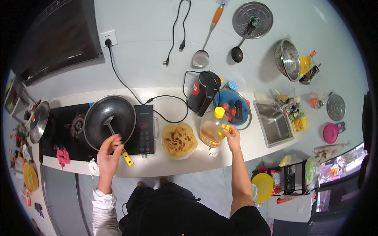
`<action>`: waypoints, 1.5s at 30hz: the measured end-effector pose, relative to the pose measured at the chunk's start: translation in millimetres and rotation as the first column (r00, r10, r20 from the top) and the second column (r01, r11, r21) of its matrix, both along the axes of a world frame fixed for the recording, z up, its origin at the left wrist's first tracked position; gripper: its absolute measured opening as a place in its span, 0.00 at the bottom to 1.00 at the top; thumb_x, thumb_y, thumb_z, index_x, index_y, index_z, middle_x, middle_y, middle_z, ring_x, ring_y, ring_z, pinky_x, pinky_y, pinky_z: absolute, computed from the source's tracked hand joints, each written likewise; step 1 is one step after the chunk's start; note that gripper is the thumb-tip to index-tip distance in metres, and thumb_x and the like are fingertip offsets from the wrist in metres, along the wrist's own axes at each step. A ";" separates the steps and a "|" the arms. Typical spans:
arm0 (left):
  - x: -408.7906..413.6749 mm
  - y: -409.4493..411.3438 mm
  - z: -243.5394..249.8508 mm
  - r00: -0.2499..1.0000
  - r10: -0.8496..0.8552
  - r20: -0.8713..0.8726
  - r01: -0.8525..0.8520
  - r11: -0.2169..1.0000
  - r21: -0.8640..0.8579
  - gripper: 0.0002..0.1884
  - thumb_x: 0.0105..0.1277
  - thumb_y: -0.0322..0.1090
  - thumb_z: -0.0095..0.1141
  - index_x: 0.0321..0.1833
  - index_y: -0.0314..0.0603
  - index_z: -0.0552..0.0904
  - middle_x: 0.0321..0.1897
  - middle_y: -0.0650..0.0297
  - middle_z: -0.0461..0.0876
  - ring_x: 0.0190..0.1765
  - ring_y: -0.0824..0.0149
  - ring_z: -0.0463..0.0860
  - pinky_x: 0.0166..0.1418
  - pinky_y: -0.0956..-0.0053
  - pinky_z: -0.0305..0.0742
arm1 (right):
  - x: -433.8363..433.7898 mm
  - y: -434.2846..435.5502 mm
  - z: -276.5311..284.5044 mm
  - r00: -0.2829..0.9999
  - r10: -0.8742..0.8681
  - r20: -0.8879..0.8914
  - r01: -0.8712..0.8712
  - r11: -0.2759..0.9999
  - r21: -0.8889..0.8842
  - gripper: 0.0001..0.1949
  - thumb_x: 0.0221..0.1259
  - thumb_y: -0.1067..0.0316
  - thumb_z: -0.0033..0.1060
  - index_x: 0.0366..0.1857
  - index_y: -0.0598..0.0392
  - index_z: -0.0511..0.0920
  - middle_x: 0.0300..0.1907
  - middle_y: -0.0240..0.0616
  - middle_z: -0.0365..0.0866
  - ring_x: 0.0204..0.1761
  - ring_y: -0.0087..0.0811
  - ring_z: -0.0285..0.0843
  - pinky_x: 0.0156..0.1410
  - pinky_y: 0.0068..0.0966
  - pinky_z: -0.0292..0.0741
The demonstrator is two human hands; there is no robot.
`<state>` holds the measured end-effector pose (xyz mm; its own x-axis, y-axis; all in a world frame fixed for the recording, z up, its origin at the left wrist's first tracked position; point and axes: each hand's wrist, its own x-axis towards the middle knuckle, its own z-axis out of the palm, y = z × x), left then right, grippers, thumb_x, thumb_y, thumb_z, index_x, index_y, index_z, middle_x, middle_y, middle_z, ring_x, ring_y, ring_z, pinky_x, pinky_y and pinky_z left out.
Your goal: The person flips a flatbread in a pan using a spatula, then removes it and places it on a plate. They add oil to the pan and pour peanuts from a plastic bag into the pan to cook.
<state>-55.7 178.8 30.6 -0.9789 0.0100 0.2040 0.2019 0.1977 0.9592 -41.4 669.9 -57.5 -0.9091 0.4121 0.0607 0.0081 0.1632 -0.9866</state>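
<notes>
My left hand [108,156] hovers by the front of a black wok [97,126], fingers curled and slightly apart, with nothing visibly gripped. Beneath its fingertips runs the shaft of a metal spatula with a yellow handle [128,158]; the blade rests inside the wok and the handle sticks out over the rim. My right hand [233,137] grips the yellow side handle of a clear plastic oil bottle [208,129]. The bottle has a yellow cap and some amber liquid low inside. Between my hands, a stack of browned flatbreads [179,140] lies on the counter.
The wok stands on a black electric cooktop [144,129] with a lit display. Behind the bottle are a black electric kettle [203,91] and a blue basin [245,103] holding red fruit. A steel sink [273,124] lies right; a lidded pan [40,122] stands far left.
</notes>
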 end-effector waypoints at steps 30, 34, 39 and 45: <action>-49.7 -36.7 66.2 0.972 0.140 -0.186 -0.184 0.952 -0.245 0.19 0.57 0.33 0.64 0.49 0.32 0.77 0.39 0.52 0.76 0.35 0.59 0.78 0.42 0.71 0.76 | -126.8 -241.0 151.4 0.636 0.734 0.237 -0.633 0.321 0.704 0.15 0.55 0.71 0.65 0.46 0.61 0.78 0.37 0.48 0.80 0.36 0.41 0.78 0.44 0.28 0.73; -27.8 -86.3 55.8 0.944 0.282 -0.174 -0.305 0.944 -0.128 0.17 0.59 0.27 0.62 0.51 0.36 0.77 0.40 0.63 0.75 0.39 0.73 0.76 0.39 0.81 0.75 | -146.8 -259.4 140.8 0.600 0.759 0.253 -0.619 0.240 0.748 0.13 0.55 0.69 0.64 0.43 0.62 0.78 0.36 0.51 0.80 0.37 0.50 0.77 0.43 0.32 0.74; 10.3 -147.3 17.9 0.895 0.439 -0.073 -0.444 0.894 -0.056 0.18 0.60 0.28 0.61 0.54 0.38 0.77 0.40 0.66 0.74 0.40 0.75 0.75 0.40 0.82 0.74 | -166.0 -274.0 125.8 0.592 0.743 0.314 -0.615 0.164 0.772 0.14 0.54 0.66 0.65 0.42 0.62 0.79 0.36 0.55 0.80 0.40 0.55 0.77 0.45 0.40 0.73; 50.1 -184.4 -5.7 0.851 0.519 0.077 -0.512 0.854 -0.093 0.18 0.61 0.28 0.60 0.55 0.39 0.76 0.44 0.67 0.74 0.44 0.74 0.75 0.42 0.78 0.74 | -175.2 -291.3 120.5 0.597 0.702 0.388 -0.607 0.080 0.790 0.13 0.54 0.66 0.65 0.40 0.62 0.79 0.35 0.55 0.80 0.39 0.54 0.77 0.45 0.40 0.73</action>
<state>-5.7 -5.6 24.9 -0.8618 -0.4912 0.1264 -0.0388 0.3122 0.9492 -216.6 378.7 63.0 -0.7611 -0.6486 0.0019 -0.6115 0.7166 -0.3356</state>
